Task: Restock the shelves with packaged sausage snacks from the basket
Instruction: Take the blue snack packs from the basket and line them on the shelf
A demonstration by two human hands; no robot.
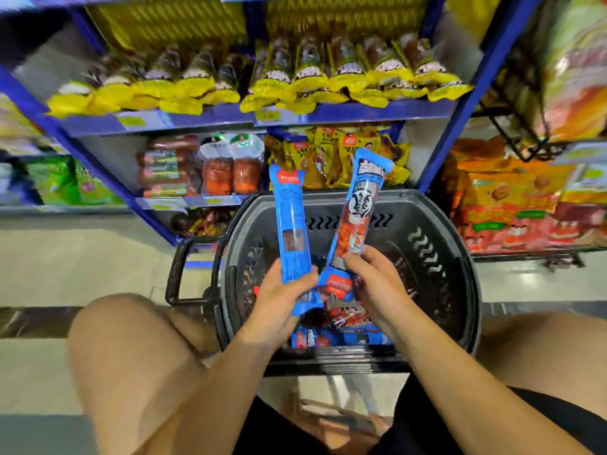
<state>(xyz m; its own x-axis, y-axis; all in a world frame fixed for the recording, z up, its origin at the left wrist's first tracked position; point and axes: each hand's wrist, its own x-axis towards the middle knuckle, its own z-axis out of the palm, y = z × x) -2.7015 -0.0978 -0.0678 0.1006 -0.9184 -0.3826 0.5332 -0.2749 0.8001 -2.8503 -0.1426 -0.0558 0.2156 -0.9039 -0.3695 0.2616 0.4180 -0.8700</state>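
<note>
Left hand point(279, 303) grips blue sausage pack point(292, 231), back side up; right hand point(377, 284) pinches second pack point(358, 211), printed face up. Both held upright over basket point(437, 257), above its near rim. My judgement: I turn left pack face-out, keep grip low on sealed ends, load one at a time onto blue shelf point(197, 118). Packs: long, slim, glossy blue film, crimped ends. More stock lies in basket bottom.

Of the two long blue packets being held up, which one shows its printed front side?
The packet in the right hand, the right packet: it shows a bold black-and-white figure over orange. The left packet, held by the left hand, shows plain blue with a small window.
</note>
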